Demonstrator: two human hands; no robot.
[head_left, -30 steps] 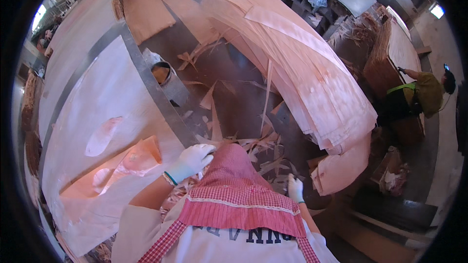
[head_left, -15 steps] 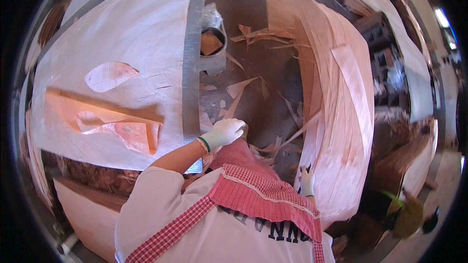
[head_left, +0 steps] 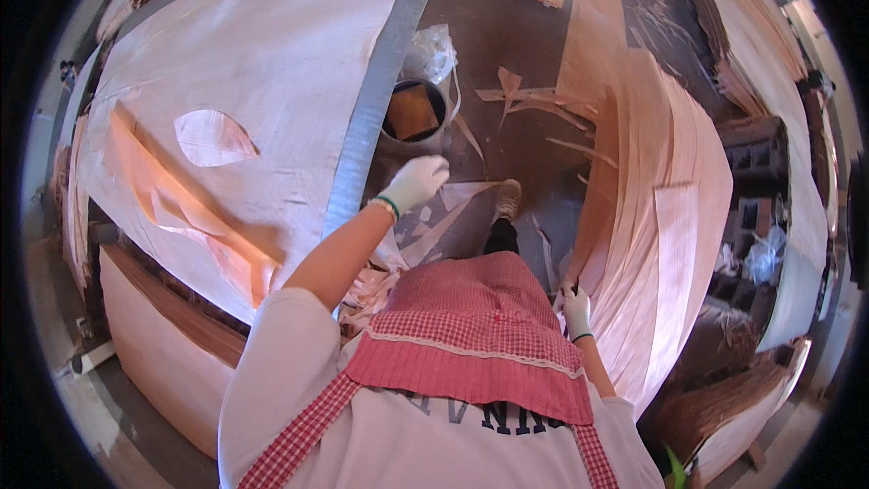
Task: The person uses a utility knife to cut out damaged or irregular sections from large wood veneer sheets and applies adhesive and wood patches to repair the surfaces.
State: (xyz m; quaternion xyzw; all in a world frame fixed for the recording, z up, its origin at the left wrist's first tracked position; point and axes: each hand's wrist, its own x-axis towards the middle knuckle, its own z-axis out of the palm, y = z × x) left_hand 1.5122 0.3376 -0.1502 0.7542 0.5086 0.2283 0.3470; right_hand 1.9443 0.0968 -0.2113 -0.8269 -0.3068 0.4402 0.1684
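My left hand (head_left: 416,183), in a white glove with a green cuff, hangs in front of me beside the metal edge of the left table. Its fingers are curled together and nothing shows in them. Low on the right, my gloved right hand (head_left: 576,312) is closed on a small dark tool (head_left: 575,289); only its tip shows, so its kind is unclear. That hand is next to a tall stack of thin wood veneer sheets (head_left: 647,217). On the left table, a leaf-shaped veneer piece (head_left: 214,138) and a folded orange veneer strip (head_left: 190,208) lie on a pale sheet (head_left: 262,63).
A bucket (head_left: 415,113) with a brown piece inside stands by the table edge, a clear plastic bag (head_left: 429,54) behind it. Veneer scraps (head_left: 453,204) litter the floor around my shoe (head_left: 509,199). Hollow blocks (head_left: 751,217) and further veneer stacks (head_left: 733,407) are at the right.
My view has turned and shifted. My left hand has moved forward toward the bucket, and my shoe now shows ahead of the apron. The right hand stays by the stack, holding the dark tool.
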